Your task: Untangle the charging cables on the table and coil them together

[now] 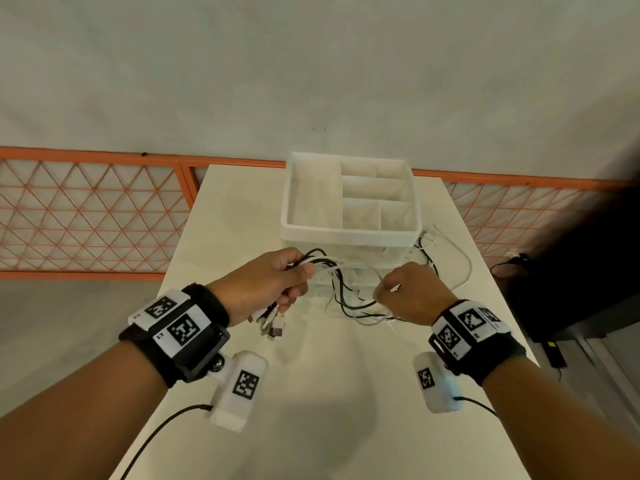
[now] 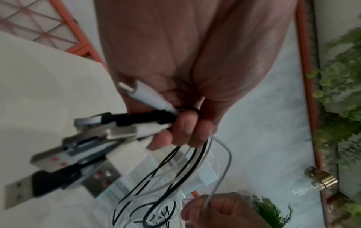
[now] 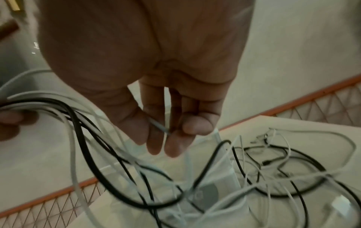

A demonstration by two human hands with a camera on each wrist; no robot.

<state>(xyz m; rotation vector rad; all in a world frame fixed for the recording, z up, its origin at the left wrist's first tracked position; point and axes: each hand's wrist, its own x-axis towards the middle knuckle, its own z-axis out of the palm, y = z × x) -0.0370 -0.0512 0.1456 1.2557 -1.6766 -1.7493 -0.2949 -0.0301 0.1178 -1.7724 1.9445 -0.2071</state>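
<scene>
The left hand (image 1: 263, 285) clenches the gathered USB plug ends (image 2: 78, 148) as an anchor while the right hand (image 1: 412, 292) pinches one white cable (image 3: 159, 127), seemingly to draw it from the tangle (image 3: 273, 166) (part lying on the table (image 1: 329, 393)).

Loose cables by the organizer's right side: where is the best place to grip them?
Judging by pose, grip the loose cables on a wide outer loop, coming from above right: there they lie flat and apart on the table, while the organizer blocks the left.

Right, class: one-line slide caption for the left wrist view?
Left hand grips gathered cable plugs while right hand pinches one white cable.
</scene>
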